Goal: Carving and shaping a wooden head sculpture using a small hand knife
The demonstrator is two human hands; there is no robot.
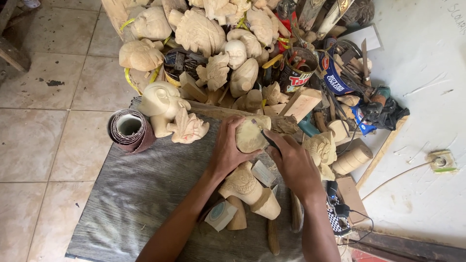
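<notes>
My left hand [227, 148] grips a pale, rounded wooden carving [250, 135] and holds it over the grey mat [141, 194]. My right hand [293, 162] holds a thin dark carving tool [266, 136] whose tip rests against the carving's right side. Just below my hands lie an ornately carved wooden piece [242, 184], a small pale wood block [263, 173] and a tool with a wooden handle [273, 233].
A heap of unfinished wooden heads and figures [204, 34] fills the back. A roll of sandpaper [130, 128] lies at the mat's left edge. Cans with tools [296, 70], a carved mask [320, 148] and a power tool with cable [383, 109] crowd the right. Tiled floor [43, 121] lies to the left.
</notes>
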